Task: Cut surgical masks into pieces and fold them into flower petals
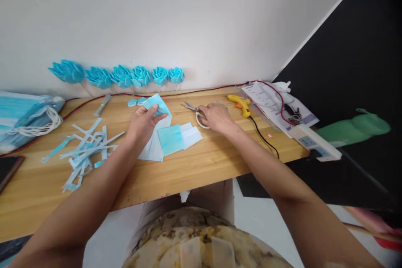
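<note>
Between the thumb and fingers of my left hand [145, 120] is a folded piece of light-blue face-mask fabric [158, 104], raised above the table. My right hand [216, 117] is closed at the white handles of a pair of scissors [189, 106], whose parted blades point left. How the fingers sit in the loops is partly hidden. Between my hands lie a blue cut fabric piece [171, 140] and white fabric sheets [151, 147]. Two small blue cut pieces [132, 102] rest just behind my left hand.
Left are cut strips [89, 146], bagged masks [23, 113] and a dark flat device [9, 169]. Several blue fabric flowers [121, 76] stand along the wall. On the right are a yellow glue gun [241, 104] with a black cord, papers [264, 96] and a power strip [315, 142].
</note>
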{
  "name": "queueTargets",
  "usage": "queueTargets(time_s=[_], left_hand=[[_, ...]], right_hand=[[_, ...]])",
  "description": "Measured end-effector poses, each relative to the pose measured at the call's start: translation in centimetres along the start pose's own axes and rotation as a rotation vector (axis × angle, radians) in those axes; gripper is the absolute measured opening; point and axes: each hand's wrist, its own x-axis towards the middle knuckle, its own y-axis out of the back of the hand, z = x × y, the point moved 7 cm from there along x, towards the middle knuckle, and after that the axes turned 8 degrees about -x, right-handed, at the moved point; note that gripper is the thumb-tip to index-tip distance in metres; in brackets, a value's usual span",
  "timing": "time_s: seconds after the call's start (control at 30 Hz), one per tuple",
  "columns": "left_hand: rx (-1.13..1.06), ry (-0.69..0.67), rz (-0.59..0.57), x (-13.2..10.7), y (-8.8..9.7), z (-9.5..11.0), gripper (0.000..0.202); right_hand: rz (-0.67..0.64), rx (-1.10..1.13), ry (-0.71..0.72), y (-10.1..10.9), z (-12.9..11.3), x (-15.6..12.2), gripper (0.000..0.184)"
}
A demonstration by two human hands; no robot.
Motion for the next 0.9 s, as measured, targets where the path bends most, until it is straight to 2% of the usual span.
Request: queueTargets(time_s=[0.13, 0.2, 0.23, 0.3, 0.37, 0.43, 0.5, 0.57, 0.63, 0.73, 0.9], left_hand=[[-0.096, 0.035, 0.047, 0.2, 0.1, 0.8, 0.013], [-0.162, 0.062, 0.119, 0.1, 0.3, 1.3, 0.012], [-0.190, 0.078, 0.153, 0.1, 0.3, 1.6, 0.013], [-0.215, 0.106, 0.192, 0.0, 0.1, 2.3, 0.014], [-0.220, 0.121, 0.208, 0.1, -0.3, 3.0, 0.015], [-0.234, 0.136, 0.228, 0.1, -0.5, 3.6, 0.018], [-0.267, 0.152, 0.255, 0.1, -0.5, 3.8, 0.022], [-0.296, 0.163, 0.290, 0.1, 0.0, 3.7, 0.026], [-0.304, 0.182, 0.325, 0.0, 0.9, 3.2, 0.025], [-0.287, 0.195, 0.339, 0.2, 2.3, 2.3, 0.021], [-0.276, 0.179, 0.312, 0.7, 2.8, 2.1, 0.018]], right_hand=[[-0.005, 0.144, -0.093, 0.4, 1.1, 0.8, 0.046], [0.003, 0.372, -0.152, 0.9, 2.0, 1.4, 0.052], [0.010, 0.556, -0.159, 1.2, 2.1, 1.6, 0.056], [0.007, 1.025, -0.087, 1.9, 1.5, 2.0, 0.062], [-0.037, 1.465, 0.078, 3.0, -0.3, 2.0, 0.062], [-0.141, 1.732, 0.253, 4.0, -2.7, 1.5, 0.061], [-0.253, 1.856, 0.389, 4.5, -5.1, 0.6, 0.061], [-0.354, 1.920, 0.466, 4.3, -7.2, -0.3, 0.059], [-0.415, 1.972, 0.454, 3.5, -8.4, -0.9, 0.061], [-0.463, 2.038, 0.354, 2.0, -9.0, -1.3, 0.060], [-0.547, 2.112, 0.319, 1.1, -9.4, -1.6, 0.050]])
